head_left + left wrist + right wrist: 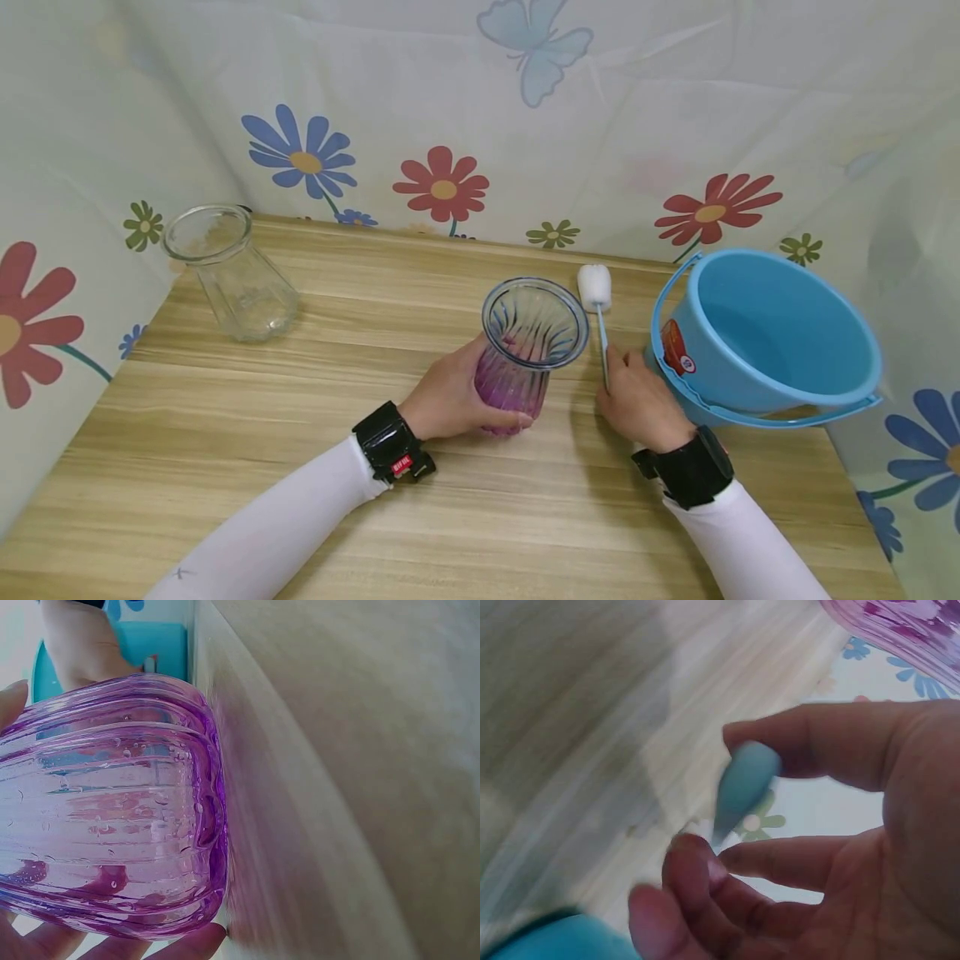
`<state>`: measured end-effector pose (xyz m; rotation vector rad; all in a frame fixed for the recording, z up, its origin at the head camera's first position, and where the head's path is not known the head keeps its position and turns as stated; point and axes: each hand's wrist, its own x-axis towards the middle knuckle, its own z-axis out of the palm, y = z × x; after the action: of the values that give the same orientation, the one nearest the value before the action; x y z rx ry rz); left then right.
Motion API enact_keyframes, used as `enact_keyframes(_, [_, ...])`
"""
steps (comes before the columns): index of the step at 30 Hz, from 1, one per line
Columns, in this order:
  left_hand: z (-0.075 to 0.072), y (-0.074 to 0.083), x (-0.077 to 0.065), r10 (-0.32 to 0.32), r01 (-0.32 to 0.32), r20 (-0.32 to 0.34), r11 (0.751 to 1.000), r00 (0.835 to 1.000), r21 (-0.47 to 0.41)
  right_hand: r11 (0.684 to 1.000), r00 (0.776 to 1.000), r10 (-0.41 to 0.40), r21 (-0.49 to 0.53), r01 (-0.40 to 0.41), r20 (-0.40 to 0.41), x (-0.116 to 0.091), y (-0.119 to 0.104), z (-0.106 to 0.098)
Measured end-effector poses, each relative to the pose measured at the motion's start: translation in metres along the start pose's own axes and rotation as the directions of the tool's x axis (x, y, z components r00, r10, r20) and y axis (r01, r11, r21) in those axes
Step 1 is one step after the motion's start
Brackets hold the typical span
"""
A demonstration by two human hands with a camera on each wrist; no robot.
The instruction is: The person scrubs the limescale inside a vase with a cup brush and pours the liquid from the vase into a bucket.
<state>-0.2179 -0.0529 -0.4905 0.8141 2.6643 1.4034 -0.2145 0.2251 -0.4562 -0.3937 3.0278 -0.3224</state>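
My left hand (450,392) grips a ribbed glass vase (517,387) round its side, thumb at the front. Its glass is purple below and bluish at the wide rim, and its mouth tilts toward me. In the left wrist view, water drops dot the purple vase (112,810), its base close against the table. To the right, my right hand (641,400) holds a sponge brush by its thin blue handle (603,346), with the white sponge head (595,286) pointing away from me. The handle's rounded end (748,776) shows between thumb and fingers in the right wrist view.
A clear glass vase (247,287) stands at the back left of the wooden table (360,292). On the right is a blue bucket (757,358) with its handle hanging down toward the front. Flower-printed sheeting (600,150) encloses the table's back and sides.
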Motion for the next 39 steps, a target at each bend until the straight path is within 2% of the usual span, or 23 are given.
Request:
enact_keyframes(6, [0.000, -0.001, 0.000, -0.003, 0.003, -0.001, 1.000, 1.000, -0.003, 0.999, 0.999, -0.022, 0.027, 0.023, -0.030, -0.002, -0.008, -0.006])
enact_keyframes(10, [0.001, 0.000, 0.001, -0.001, 0.001, -0.004, 1.000, 1.000, 0.002, 0.982, 0.994, -0.105, 0.151, 0.110, -0.039, -0.003, -0.014, -0.011])
enact_keyframes(13, [0.001, 0.000, 0.001, 0.004, -0.004, -0.010, 1.000, 1.000, 0.006, 0.940, 0.983, -0.182, 0.290, 0.180, -0.019, -0.002, -0.018, -0.016])
enact_keyframes(16, [0.001, 0.000, 0.001, 0.012, -0.012, -0.015, 1.000, 1.000, 0.005, 0.864, 0.960, -0.279, 0.433, 0.255, -0.008, -0.003, -0.024, -0.023])
enact_keyframes(18, [0.001, 0.000, 0.002, 0.019, -0.018, -0.019, 1.000, 1.000, 0.009, 0.776, 0.930, -0.367, 0.545, 0.318, -0.020, -0.004, -0.033, -0.029])
enact_keyframes(21, [0.001, -0.001, 0.002, 0.034, -0.034, -0.026, 0.999, 0.999, 0.016, 0.642, 0.889, -0.456, 0.679, 0.355, -0.034, -0.005, -0.048, -0.038])
enact_keyframes(23, [0.000, -0.001, 0.001, 0.040, -0.039, -0.030, 0.999, 0.999, 0.021, 0.588, 0.882, -0.471, 0.733, 0.341, -0.033, -0.005, -0.059, -0.042])
enact_keyframes(26, [0.000, -0.003, 0.001, 0.047, -0.046, -0.035, 0.999, 0.998, 0.025, 0.561, 0.889, -0.456, 0.760, 0.328, -0.047, -0.003, -0.070, -0.041])
enact_keyframes(31, [0.001, -0.006, 0.001, 0.061, -0.059, -0.042, 0.998, 0.997, 0.034, 0.493, 0.881, -0.458, 0.790, 0.364, -0.120, 0.006, -0.079, -0.032])
enact_keyframes(33, [0.001, -0.006, 0.001, 0.064, -0.063, -0.038, 0.997, 0.997, 0.038, 0.491, 0.884, -0.451, 0.793, 0.361, -0.123, 0.009, -0.080, -0.027])
enact_keyframes(39, [-0.001, -0.004, 0.000, 0.052, -0.051, -0.026, 0.998, 0.998, 0.040, 0.514, 0.896, -0.435, 0.792, 0.328, -0.088, 0.012, -0.077, -0.019])
